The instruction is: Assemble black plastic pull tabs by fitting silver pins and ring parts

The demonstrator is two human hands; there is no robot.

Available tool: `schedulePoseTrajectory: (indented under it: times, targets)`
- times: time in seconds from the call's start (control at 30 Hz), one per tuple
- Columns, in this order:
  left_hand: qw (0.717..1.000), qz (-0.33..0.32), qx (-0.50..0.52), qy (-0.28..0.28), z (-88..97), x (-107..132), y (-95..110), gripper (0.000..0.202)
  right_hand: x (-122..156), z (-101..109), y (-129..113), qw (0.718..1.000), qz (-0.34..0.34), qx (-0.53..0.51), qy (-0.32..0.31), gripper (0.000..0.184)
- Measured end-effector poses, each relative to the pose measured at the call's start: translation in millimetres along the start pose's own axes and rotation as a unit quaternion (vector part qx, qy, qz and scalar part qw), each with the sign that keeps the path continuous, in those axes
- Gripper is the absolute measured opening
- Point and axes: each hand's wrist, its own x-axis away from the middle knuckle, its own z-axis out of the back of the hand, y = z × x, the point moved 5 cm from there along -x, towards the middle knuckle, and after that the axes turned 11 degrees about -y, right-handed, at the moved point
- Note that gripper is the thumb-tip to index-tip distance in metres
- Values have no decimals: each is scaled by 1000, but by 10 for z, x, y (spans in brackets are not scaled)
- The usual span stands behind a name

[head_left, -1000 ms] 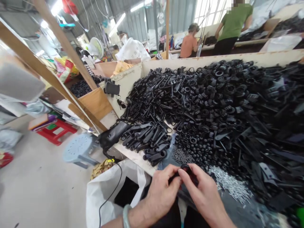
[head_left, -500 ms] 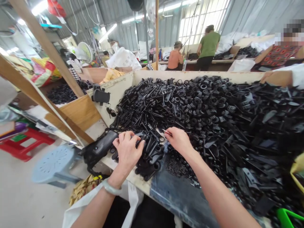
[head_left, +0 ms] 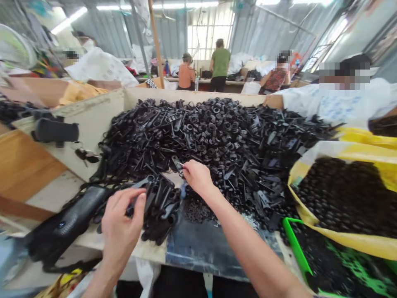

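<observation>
My left hand [head_left: 122, 211] hovers beside a bunch of long black plastic parts [head_left: 161, 211], its fingers curved and the thumb apart, with nothing visible between them. My right hand [head_left: 197, 179] is closed in a pinch on a thin, silvery, stick-like tool [head_left: 182, 164], mostly hidden by the fingers. At its tip is a flat black plastic piece [head_left: 177, 162]; I cannot tell whether the tool holds it or only touches it. Small dark parts [head_left: 197, 210] lie below the right hand. Behind both hands rises a large heap of black plastic parts [head_left: 192, 128].
A black mesh-covered case [head_left: 79, 211] lies at left, below a holder [head_left: 57, 130] on the bin wall [head_left: 93, 111]. To the right are a yellow-edged sack [head_left: 305, 211] of black pieces and a green tray [head_left: 296, 244]. Several people are across the bin.
The view has swung right, bringing the sack and more of the tray into sight. My left hand has come away from the black parts. A flat black piece now shows at the right hand's tool.
</observation>
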Motion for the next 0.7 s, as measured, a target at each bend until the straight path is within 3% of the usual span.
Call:
schedulePoseTrajectory:
  times: [0.03,0.07,0.1,0.17,0.2,0.23,0.27,0.3,0.37,0.43,0.5,0.6,0.7]
  targets:
    - [991,57,108,-58,-89,67,9,39,187,76,33,1000,5,-6,30,24]
    - [958,126,217,-141,-238,159,34,46,389,137,59,998,15,-14,58,28]
    - [896,199,318,-236,-429,283,92,53,596,179,77,996,29,-20,80,28]
    - [721,302,475,-405,-799,567,317,69,1023,243,51,980,124,-51,148,26]
    - [642,321,534,-447,-933,670,442,70,1225,249,24,966,184,-56,171,25]
    - [588,328,579,-459,-1036,735,537,67,1402,231,5,955,231,-53,177,25]
    - [560,335,611,-448,-1117,773,590,58,1546,199,0,949,262,-49,166,24]
    - [555,342,629,-424,-1176,794,604,46,1657,156,12,949,279,-49,137,24]
    - [574,357,625,-391,-1248,843,574,28,1806,95,96,950,292,-92,67,21]
    - [595,356,600,-400,-1277,913,541,32,1871,107,294,945,271,-182,31,20]
    - [612,341,573,-425,-1291,992,522,44,1848,191,653,947,180,-257,72,21]
    - [647,325,549,-418,-1314,1089,468,55,1754,379,1306,940,-28,-237,245,33]
    - [664,324,546,-395,-1360,1159,419,54,1472,458,1572,934,-76,-203,283,44]
